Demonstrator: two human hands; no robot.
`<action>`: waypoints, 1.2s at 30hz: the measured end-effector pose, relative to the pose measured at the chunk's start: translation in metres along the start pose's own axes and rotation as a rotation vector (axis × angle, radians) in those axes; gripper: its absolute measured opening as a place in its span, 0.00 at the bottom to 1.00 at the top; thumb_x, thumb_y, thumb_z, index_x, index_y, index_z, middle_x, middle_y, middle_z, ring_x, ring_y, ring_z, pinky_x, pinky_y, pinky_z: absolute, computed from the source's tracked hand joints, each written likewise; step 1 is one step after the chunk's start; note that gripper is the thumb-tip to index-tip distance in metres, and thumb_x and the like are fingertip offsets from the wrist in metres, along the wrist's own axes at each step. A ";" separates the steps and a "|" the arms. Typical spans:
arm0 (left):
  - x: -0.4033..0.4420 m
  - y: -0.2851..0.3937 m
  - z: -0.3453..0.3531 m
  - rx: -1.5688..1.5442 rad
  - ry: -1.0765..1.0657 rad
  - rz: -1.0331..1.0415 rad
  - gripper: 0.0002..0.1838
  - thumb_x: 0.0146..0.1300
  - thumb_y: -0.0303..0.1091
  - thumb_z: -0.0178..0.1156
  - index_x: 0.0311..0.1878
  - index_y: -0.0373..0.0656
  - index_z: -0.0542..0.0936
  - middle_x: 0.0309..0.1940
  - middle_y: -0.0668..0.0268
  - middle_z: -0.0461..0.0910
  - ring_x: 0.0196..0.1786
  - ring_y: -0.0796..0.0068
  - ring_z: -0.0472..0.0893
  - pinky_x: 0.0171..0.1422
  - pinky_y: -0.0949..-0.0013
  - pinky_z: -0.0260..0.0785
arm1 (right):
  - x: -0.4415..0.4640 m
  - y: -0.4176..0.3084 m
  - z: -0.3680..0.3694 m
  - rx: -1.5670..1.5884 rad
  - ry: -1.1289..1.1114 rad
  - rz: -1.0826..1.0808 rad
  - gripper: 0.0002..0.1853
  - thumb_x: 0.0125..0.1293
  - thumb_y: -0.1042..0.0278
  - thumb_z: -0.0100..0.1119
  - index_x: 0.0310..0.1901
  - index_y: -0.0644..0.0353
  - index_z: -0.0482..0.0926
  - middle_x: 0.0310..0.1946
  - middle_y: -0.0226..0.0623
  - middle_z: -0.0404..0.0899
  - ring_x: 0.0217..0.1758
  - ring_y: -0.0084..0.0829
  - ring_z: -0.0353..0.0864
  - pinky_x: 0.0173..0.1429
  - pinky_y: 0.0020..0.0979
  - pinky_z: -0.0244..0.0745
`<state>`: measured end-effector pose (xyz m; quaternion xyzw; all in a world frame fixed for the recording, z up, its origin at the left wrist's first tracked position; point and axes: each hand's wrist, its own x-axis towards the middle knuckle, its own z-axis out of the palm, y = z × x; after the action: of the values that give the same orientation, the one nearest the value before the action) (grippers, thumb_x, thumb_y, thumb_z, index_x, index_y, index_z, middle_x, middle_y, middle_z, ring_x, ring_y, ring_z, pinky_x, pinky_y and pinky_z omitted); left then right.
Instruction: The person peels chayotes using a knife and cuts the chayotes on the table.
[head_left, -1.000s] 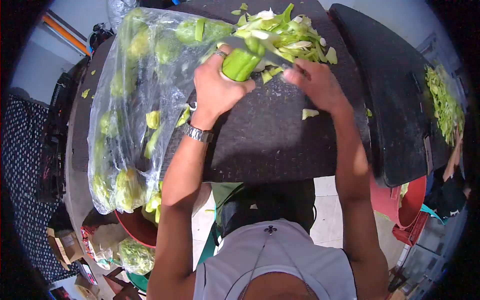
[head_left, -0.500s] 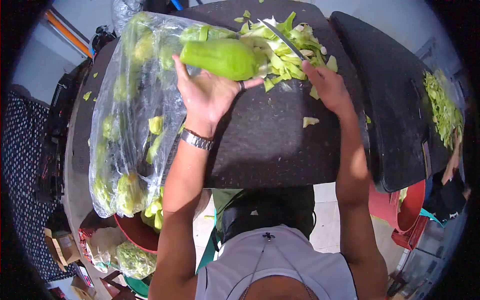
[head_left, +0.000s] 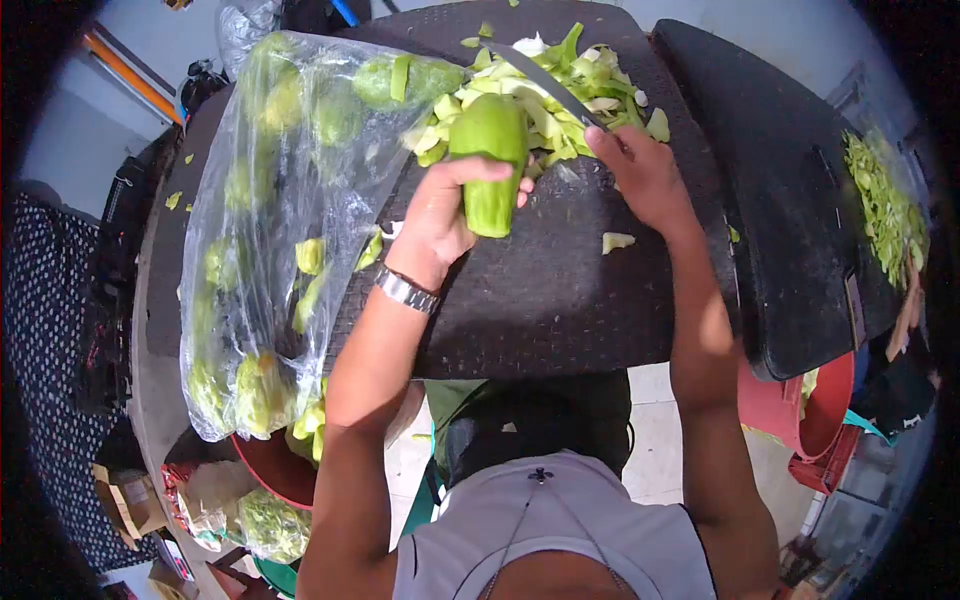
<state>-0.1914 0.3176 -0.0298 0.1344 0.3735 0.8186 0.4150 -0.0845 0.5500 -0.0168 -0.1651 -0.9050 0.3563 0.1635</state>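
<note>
My left hand is closed around a green papaya, a smooth, light-green, oblong fruit that stands nearly lengthwise to me, its narrower end toward my body. In my right hand is a knife, its long blade pointing up and to the left, apart from the papaya. Behind the papaya and under the blade lies a heap of green and whitish peelings on the dark tabletop. A loose pale scrap rests below my right hand.
A clear plastic bag with several green fruits covers the table's left side. To the right stands another dark board, with shredded greens at its far edge. Red tubs stand below on both sides.
The papaya has turned from lying sideways on my open left palm to lengthwise, and my fingers have closed around it. The knife has shifted slightly left and down in my right hand.
</note>
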 end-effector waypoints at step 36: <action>0.003 -0.020 0.004 1.242 0.249 0.573 0.44 0.39 0.25 0.76 0.66 0.35 0.72 0.53 0.54 0.83 0.59 0.56 0.83 0.65 0.61 0.74 | -0.013 -0.020 0.013 -0.079 -0.128 -0.294 0.29 0.61 0.36 0.69 0.33 0.60 0.78 0.22 0.35 0.78 0.25 0.33 0.80 0.35 0.37 0.73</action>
<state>-0.1788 0.3295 -0.0418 0.3453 0.7674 0.5400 -0.0172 -0.0818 0.5230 -0.0149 -0.0143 -0.9413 0.3024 0.1495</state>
